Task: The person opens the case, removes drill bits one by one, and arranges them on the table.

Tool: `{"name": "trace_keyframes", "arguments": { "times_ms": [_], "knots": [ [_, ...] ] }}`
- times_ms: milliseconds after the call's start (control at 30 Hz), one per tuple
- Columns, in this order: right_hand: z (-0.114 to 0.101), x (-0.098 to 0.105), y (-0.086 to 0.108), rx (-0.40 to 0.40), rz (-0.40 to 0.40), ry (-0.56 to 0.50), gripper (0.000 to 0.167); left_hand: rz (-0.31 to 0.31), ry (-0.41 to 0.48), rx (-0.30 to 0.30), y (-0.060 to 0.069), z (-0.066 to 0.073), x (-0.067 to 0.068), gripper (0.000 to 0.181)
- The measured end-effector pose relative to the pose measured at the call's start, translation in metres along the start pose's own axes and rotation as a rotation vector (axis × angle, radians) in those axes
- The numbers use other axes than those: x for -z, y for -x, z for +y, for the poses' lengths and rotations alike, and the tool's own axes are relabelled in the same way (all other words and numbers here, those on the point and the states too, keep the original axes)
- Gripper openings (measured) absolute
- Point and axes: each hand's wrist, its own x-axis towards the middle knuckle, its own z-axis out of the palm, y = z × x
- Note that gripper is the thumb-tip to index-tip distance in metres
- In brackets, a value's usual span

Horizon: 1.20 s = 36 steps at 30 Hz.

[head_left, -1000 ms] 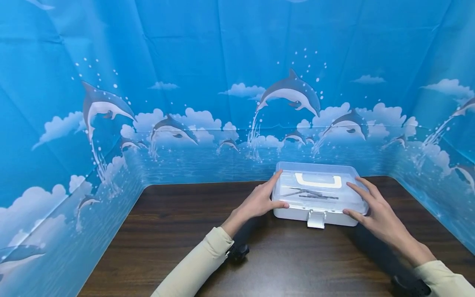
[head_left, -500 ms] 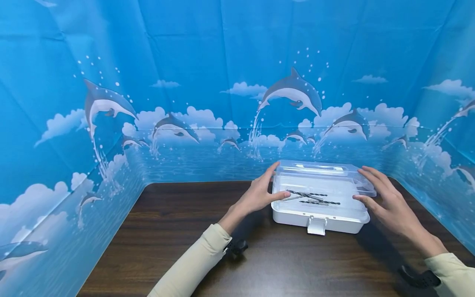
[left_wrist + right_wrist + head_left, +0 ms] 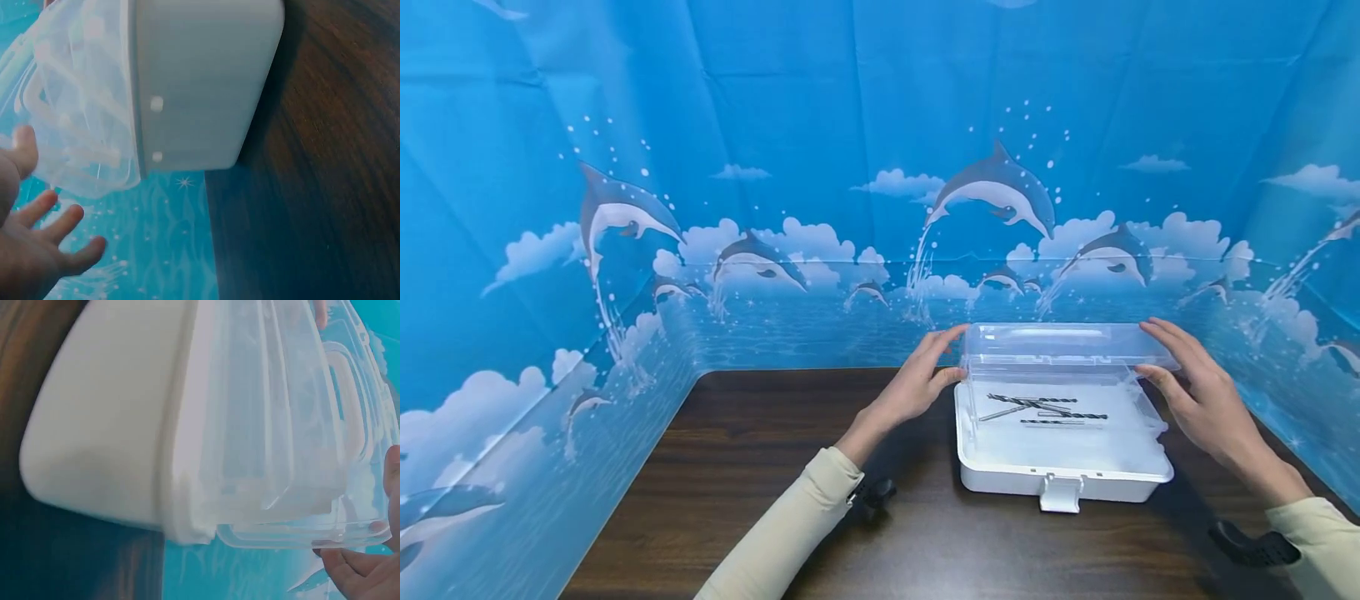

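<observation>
A white box (image 3: 1015, 482) stands at the right of the table, its clear lid (image 3: 1075, 340) tilted up at the back. Several dark drill bits (image 3: 1063, 414) lie crossed in the clear inner tray (image 3: 269, 425), which sits slightly raised above the base in the right wrist view. My left hand (image 3: 910, 387) is at the lid's left end, fingers spread and fairly straight in the left wrist view. My right hand (image 3: 1213, 408) holds the lid's right end between thumb and fingers, some fingertips behind the clear plastic. A white latch (image 3: 1062, 493) hangs down at the box front.
The dark wooden table (image 3: 760, 483) extends to the left and in front of the box. A blue dolphin-print curtain (image 3: 820, 167) rises close behind the box and along both sides. Black straps sit at both wrists.
The lid has swung from closed down over the box to tilted up, uncovering the drill bits. Both hands moved back and up with it. The box has shifted a little toward me.
</observation>
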Motion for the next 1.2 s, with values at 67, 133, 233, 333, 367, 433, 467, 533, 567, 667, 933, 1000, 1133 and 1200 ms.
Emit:
{"name": "trace_keyframes", "arguments": {
  "times_ms": [67,133,233,333,367,433,467,533,567,667,933,1000,1133,1200],
  "knots": [
    [-0.001,0.002,-0.001,-0.03,-0.012,-0.014,0.064,-0.017,0.05,0.001,0.001,-0.001,-0.001,0.067],
    [-0.001,0.004,-0.001,-0.083,-0.018,-0.015,0.064,-0.032,0.117,-0.012,0.003,-0.002,-0.003,0.066],
    [-0.002,0.008,0.002,-0.19,-0.023,-0.043,0.067,-0.032,0.197,-0.056,0.004,-0.004,-0.009,0.064],
    [0.002,0.012,0.006,-0.259,-0.028,-0.089,0.068,-0.004,0.227,-0.067,0.002,-0.006,-0.015,0.062],
    [0.005,0.012,0.006,-0.269,-0.037,-0.113,0.067,0.01,0.228,-0.058,0.001,-0.008,-0.017,0.061],
    [0.013,0.009,0.006,-0.27,-0.066,-0.162,0.065,0.039,0.227,-0.021,-0.001,-0.011,-0.018,0.061],
    [0.018,0.006,0.005,-0.265,-0.088,-0.196,0.066,0.056,0.231,-0.003,-0.003,-0.013,-0.018,0.06],
    [0.026,-0.002,0.005,-0.277,-0.141,-0.264,0.067,0.085,0.261,0.04,-0.007,-0.016,-0.02,0.059],
    [0.03,-0.005,0.006,-0.293,-0.176,-0.302,0.067,0.097,0.279,0.058,-0.009,-0.018,-0.021,0.058],
    [0.035,-0.01,0.01,-0.349,-0.274,-0.366,0.065,0.118,0.35,0.114,-0.016,-0.02,-0.024,0.058],
    [0.032,-0.009,0.011,-0.418,-0.393,-0.559,0.059,0.188,0.45,0.292,-0.03,-0.021,-0.025,0.064],
    [0.031,-0.011,0.012,-0.424,-0.398,-0.605,0.059,0.194,0.469,0.326,-0.032,-0.022,-0.024,0.064],
    [0.03,-0.016,0.02,-0.451,-0.394,-0.65,0.061,0.166,0.507,0.372,-0.032,-0.027,-0.025,0.061],
    [0.03,-0.019,0.026,-0.474,-0.383,-0.645,0.063,0.149,0.533,0.381,-0.03,-0.03,-0.027,0.059]
  ]
}}
